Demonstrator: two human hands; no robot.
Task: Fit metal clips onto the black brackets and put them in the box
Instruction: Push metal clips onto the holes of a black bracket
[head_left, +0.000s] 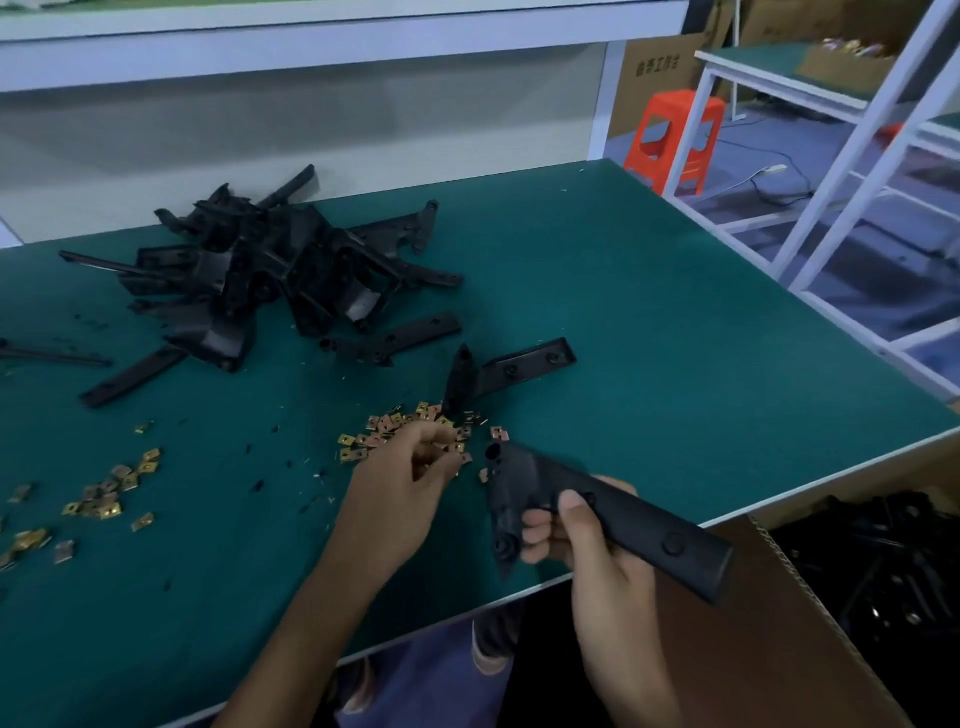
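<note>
two hands, right hand (582, 540) fingers gripping black bracket (613, 519), left hand (410, 483) fingers pinching clips (415, 426), pinch unclear

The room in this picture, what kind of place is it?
Probably a small factory assembly bench: a green work mat holds a heap of identical black brackets and loose metal clips, with a cardboard box of finished parts beside it.

1. Two hands are showing: the left hand (410, 486) and the right hand (582, 540).
2. One black bracket (613, 525) is sitting in the right hand.
3. Two loose brackets (511, 371) are lying near one tangled pile of brackets (249, 275), too jumbled to count.
4. Two scatters of metal clips (410, 426) are lying on one green table (675, 338), too many to count.
5. One cardboard box (769, 623) and one orange stool (675, 140) are standing by.
</note>
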